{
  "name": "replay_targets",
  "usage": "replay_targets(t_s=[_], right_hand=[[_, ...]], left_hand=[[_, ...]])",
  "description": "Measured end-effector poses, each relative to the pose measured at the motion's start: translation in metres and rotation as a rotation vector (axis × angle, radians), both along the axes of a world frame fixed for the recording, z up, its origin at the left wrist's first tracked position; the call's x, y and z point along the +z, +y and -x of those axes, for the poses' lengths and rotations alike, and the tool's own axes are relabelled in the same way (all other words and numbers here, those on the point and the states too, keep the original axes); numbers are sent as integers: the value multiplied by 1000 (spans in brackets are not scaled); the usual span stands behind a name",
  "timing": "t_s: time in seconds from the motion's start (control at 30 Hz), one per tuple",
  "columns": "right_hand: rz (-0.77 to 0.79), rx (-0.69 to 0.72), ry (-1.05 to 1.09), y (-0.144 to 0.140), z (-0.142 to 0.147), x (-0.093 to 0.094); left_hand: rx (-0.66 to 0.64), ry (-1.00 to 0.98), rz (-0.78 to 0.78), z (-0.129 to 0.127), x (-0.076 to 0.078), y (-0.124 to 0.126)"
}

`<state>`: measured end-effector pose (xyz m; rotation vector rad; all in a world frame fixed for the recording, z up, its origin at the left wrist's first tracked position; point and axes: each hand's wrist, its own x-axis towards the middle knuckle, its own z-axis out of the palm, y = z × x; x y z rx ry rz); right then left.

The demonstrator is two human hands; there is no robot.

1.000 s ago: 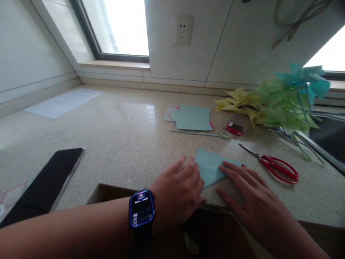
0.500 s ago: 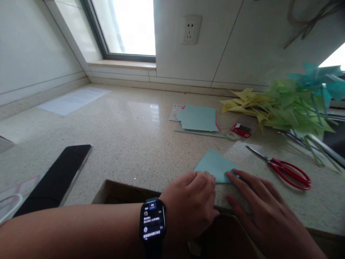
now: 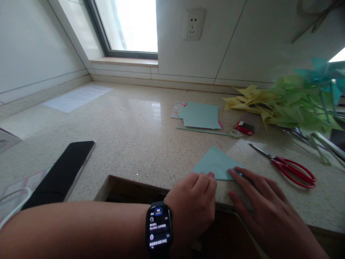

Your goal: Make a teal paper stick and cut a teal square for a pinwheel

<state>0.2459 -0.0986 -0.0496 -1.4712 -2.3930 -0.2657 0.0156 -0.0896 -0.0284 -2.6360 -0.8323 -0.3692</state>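
A light blue-green paper [image 3: 217, 163], folded into a triangle, lies near the counter's front edge with its peak pointing away from me. My left hand [image 3: 192, 201] is closed, its curled fingers on the left part of the folded edge; what lies under them is hidden. Fingers stretched out, my right hand [image 3: 264, 205] rests its fingertips on the paper's right corner. Just right of the paper are scissors [image 3: 283, 163] with red handles.
Behind lie a stack of blue-green paper sheets [image 3: 202, 115], a thin green stick [image 3: 202, 131], a tape roll [image 3: 235, 133] and a small red box [image 3: 245, 127]. Paper pinwheels [image 3: 296, 97] fill the right. A phone [image 3: 60, 169] is at left, near an open drawer [image 3: 129, 190].
My left hand has slid slightly left along the fold, uncovering more of the paper's lower edge. The right hand stays on its corner. The view has shifted a little.
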Motion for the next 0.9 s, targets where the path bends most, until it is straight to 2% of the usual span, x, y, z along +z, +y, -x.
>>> replay_targets(t_s=[0.27, 0.5, 0.67, 0.9], right_hand=[[-28, 16, 12, -1, 4, 1], [-32, 257, 49, -11, 26, 4], [-55, 231, 17, -16, 31, 0], [-39, 111, -15, -18, 23, 10]], left_hand=[[160, 26, -117, -11, -6, -11], [172, 52, -115, -14, -5, -15], [234, 70, -122, -19, -6, -18], [253, 94, -148, -19, -6, -21]])
